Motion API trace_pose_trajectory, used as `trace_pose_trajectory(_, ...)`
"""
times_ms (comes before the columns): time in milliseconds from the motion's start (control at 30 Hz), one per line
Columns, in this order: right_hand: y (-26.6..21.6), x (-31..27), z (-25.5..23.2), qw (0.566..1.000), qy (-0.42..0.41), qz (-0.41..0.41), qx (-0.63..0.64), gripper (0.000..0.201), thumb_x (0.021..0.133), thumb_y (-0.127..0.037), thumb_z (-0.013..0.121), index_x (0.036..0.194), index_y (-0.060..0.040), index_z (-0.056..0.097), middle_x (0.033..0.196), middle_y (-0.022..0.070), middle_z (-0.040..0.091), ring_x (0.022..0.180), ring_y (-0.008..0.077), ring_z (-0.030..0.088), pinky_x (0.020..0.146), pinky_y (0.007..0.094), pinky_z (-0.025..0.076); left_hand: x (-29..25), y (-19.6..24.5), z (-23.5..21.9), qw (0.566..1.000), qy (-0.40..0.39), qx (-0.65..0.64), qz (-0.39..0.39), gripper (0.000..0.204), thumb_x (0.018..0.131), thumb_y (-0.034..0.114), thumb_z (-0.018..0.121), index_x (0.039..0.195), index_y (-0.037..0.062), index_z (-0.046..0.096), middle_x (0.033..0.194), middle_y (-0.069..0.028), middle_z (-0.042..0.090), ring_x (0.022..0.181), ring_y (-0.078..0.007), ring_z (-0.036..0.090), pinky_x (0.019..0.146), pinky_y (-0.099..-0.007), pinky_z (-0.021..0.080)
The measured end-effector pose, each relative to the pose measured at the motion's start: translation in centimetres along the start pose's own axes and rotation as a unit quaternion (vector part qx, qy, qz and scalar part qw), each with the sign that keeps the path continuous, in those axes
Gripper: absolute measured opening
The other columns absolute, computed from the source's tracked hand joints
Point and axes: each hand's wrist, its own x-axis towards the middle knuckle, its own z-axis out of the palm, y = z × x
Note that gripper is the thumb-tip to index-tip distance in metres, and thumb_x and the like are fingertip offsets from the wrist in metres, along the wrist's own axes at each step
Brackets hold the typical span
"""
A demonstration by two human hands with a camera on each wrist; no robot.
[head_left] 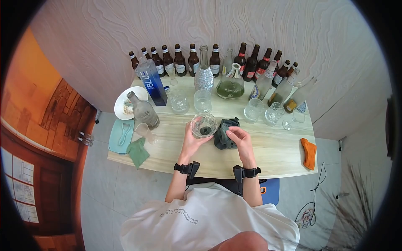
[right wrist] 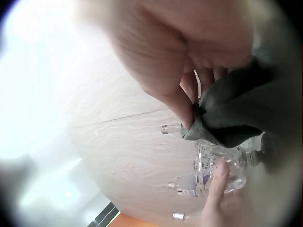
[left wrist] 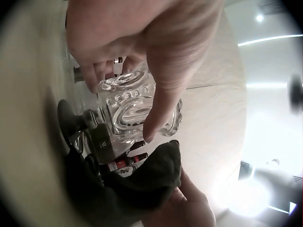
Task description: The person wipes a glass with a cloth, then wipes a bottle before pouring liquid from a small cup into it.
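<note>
A clear, stemmed glass bowl (head_left: 204, 119) with a wavy rim and embossed ovals is gripped around its side by my left hand (head_left: 192, 143). In the left wrist view the thumb lies along the patterned wall of the glass (left wrist: 135, 111), and its round foot (left wrist: 67, 124) looks dark. Just to the right, my right hand (head_left: 243, 144) pinches a dark grey-green cloth (head_left: 223, 140) between thumb and fingers. The cloth bunches and hangs beside the bowl, partly hiding the glass in the right wrist view.
Several brown beer bottles (head_left: 180, 62) line the wall. Before them stand a blue bottle (head_left: 155, 85), a green-filled decanter (head_left: 230, 88) and glass tumblers (head_left: 202, 101). At left are a plate (head_left: 121, 102), peeler (head_left: 124, 134) and green cloth (head_left: 138, 152); an orange cloth (head_left: 309, 154) lies right.
</note>
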Motion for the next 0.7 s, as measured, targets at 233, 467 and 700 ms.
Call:
trace_pose_trajectory(233, -0.6, 1.9, -0.3, 0.998, 0.047, -0.029, 0.005, 0.021, 0.101, -0.011, 0.078, 0.120, -0.0025, 0.075, 0.111, -0.0001, 0.076, 0.104, 0.0072, 0.068, 0.095, 0.0239, 0.050, 0.9, 0.8, -1.6, 0.995, -0.089, -0.051, -0.021, 0.100, 0.073, 0.005, 0.098, 0.158, 0.0024, 0.045, 0.153, -0.0109, 0.051, 0.146, -0.0241, 0.050, 0.123, -0.0393, 0.042)
trace_pose_trajectory(467, 0.5, 3.4, 0.7, 0.999, 0.044, -0.019, -0.022, 0.027, 0.102, -0.014, 0.077, 0.126, -0.0007, 0.072, 0.114, 0.0019, 0.076, 0.107, 0.0078, 0.068, 0.096, 0.0238, 0.049, 2.9, -0.1, -2.4, 0.979, -0.181, -0.084, -0.050, 0.113, 0.074, 0.002, 0.096, 0.167, 0.0039, 0.032, 0.164, -0.0120, 0.045, 0.153, -0.0236, 0.044, 0.127, -0.0392, 0.037)
trace_pose_trajectory(700, 0.4, 4.8, 1.5, 0.998, 0.054, -0.038, 0.022, 0.028, 0.104, -0.014, 0.075, 0.127, 0.0018, 0.070, 0.115, 0.0038, 0.078, 0.105, 0.0076, 0.069, 0.093, 0.0225, 0.051, 3.2, 0.9, -2.8, 0.980, -0.195, -0.005, -0.037, 0.137, 0.073, 0.013, 0.101, 0.175, 0.0100, 0.009, 0.166, -0.0199, 0.040, 0.158, -0.0283, 0.037, 0.128, -0.0421, 0.033)
